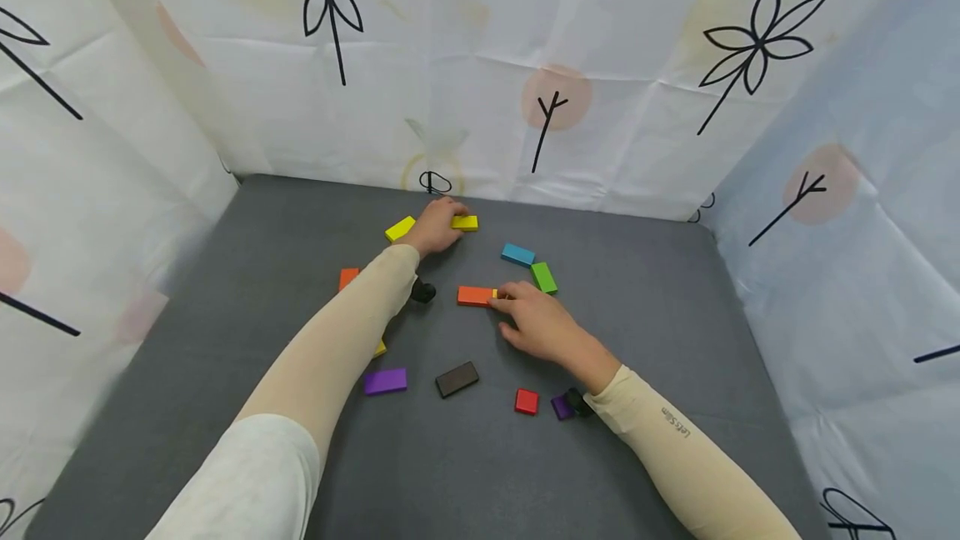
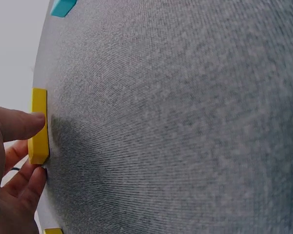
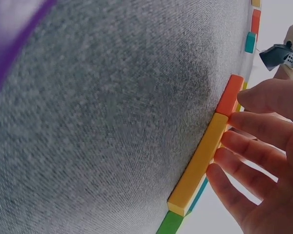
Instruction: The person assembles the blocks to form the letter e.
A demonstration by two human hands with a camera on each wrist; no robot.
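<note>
Four blocks nearest, all short of the central orange rectangular block [image 1: 475, 297]: a small, partly hidden purple block [image 1: 561, 407] and a squarish red block [image 1: 527, 402] to its near right, a long purple block [image 1: 386, 382] to its near left, a dark brown rectangular block [image 1: 457, 379] directly in front. Butted against its right end, a long amber block [image 3: 198, 165], seemingly touched but ungripped by the right hand [image 1: 540, 323], fingers loosely extended. Beyond to the right, a green rectangular block [image 1: 543, 277], then a blue rectangular block [image 1: 518, 254]. Farthest behind, a yellow rectangular block [image 1: 465, 223], pinched between thumb and fingers of the left hand [image 1: 437, 227]. Possible trouble: a stray fingertip nudge, skewing the orange-amber join, or an uneven pinch, twisting the yellow.
</note>
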